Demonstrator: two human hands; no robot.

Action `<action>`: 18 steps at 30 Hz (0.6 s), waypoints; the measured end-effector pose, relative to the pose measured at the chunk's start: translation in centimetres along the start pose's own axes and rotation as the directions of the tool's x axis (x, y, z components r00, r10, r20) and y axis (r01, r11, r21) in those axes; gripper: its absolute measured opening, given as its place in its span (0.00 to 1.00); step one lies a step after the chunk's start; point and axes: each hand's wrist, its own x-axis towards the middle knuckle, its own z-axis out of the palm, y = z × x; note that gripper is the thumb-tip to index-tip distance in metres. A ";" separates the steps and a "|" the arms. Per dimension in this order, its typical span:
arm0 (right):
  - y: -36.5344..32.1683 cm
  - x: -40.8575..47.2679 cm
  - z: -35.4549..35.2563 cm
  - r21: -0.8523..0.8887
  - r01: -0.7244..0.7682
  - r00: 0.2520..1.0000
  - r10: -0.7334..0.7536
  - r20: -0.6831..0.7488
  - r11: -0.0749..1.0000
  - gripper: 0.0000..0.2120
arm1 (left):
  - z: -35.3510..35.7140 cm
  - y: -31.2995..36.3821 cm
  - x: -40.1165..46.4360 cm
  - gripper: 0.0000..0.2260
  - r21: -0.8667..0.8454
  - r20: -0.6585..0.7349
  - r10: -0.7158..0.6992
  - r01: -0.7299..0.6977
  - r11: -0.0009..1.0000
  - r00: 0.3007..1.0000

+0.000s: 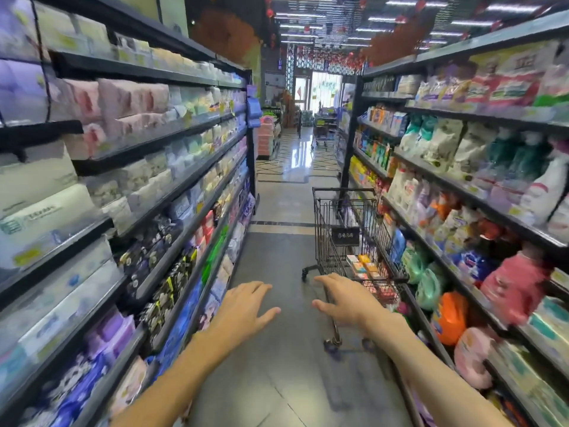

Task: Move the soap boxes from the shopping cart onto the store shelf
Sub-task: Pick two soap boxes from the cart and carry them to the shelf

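Observation:
A black wire shopping cart [335, 211] stands in the aisle against the right-hand shelving. Several small soap boxes [365, 266], orange, pink and white, lie in its basket. My left hand [246, 306] is stretched out in front of me over the grey floor, fingers straight and spread, holding nothing. My right hand [341, 298] reaches toward the near end of the cart, fingers straight, palm down, holding nothing. It overlaps the cart's near edge in view; I cannot tell whether it touches it. The right store shelf [480, 198] carries detergent bags and bottles.
The left shelving [172, 180] is packed with tissue and paper packs. Between the two rows of shelves runs a narrow aisle of grey floor [277, 365]. Another cart [320, 134] and display stands are far down the aisle near the bright entrance.

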 end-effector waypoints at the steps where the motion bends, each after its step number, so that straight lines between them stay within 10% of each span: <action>1: 0.6 2.5 0.1 -0.005 0.007 1.000 -0.007 0.004 1.000 0.31 | 0.5 -1.1 2.4 0.40 -0.011 0.009 -0.006 0.006 1.000 1.000; 18: 13.3 43.7 -3.4 0.018 -0.120 0.993 0.121 -0.015 0.993 0.32 | 3.4 -17.3 48.2 0.44 0.034 0.096 0.173 -0.177 0.984 0.980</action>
